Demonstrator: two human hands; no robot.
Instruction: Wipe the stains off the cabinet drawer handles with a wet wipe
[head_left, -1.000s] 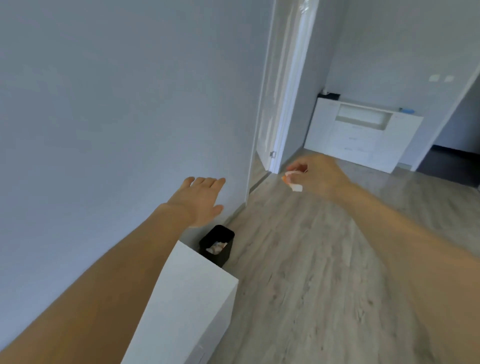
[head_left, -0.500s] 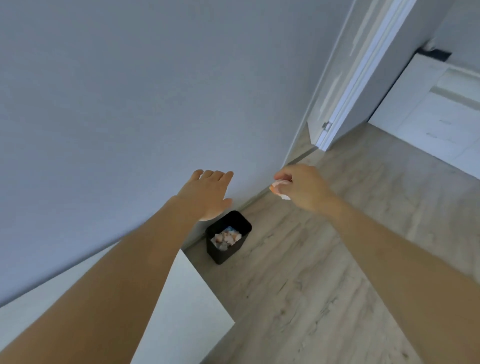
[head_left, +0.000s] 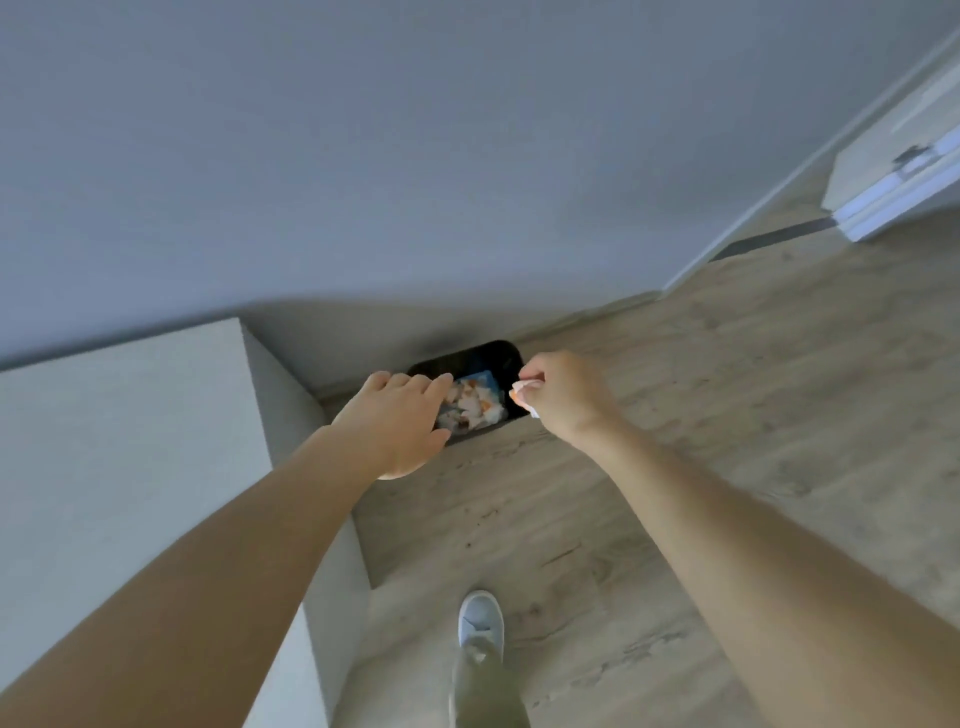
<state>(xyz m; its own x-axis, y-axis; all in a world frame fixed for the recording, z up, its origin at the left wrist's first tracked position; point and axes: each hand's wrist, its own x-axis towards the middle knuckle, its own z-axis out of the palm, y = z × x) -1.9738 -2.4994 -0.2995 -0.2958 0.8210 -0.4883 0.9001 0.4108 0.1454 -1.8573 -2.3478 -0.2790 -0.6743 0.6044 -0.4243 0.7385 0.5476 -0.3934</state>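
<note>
Looking down at floor (head_left: 727, 415) by wall (head_left: 415, 156). Black bin (head_left: 493, 356) on floor against wall base, just right of white cabinet (head_left: 130, 441). Bin holds crumpled white and orange scraps plus a blue bit.

R hand (head_left: 563, 397) over bin's right rim, fingers curled, pinching wipe (head_left: 524, 389) at fingertips. Wipe crumpled, white w/ orange stain, small tail hanging below fingers. Wipe above bin's right edge, not in bin.

L hand (head_left: 402, 421) over bin's left side, palm down, fingers straight and together, holding nothing. Fingertips reach over scraps; can't tell if touching bin rim. Covers bin's left edge.

Both forearms bare, stretched fwd from bottom corners.

Cabinet top and side plain white; no drawer handles visible from this angle. Cabinet's right side faces gap where bin sits.

White shoe (head_left: 480, 621) and light trouser leg at bottom centre, on floor, pointing toward bin, well apart from it.

Floor light wood-look planks. White door (head_left: 883, 171) w/ metal latch at upper right, standing ajar; dark threshold strip (head_left: 769, 239) beside it. Wall pale grey-blue, fills top half.
</note>
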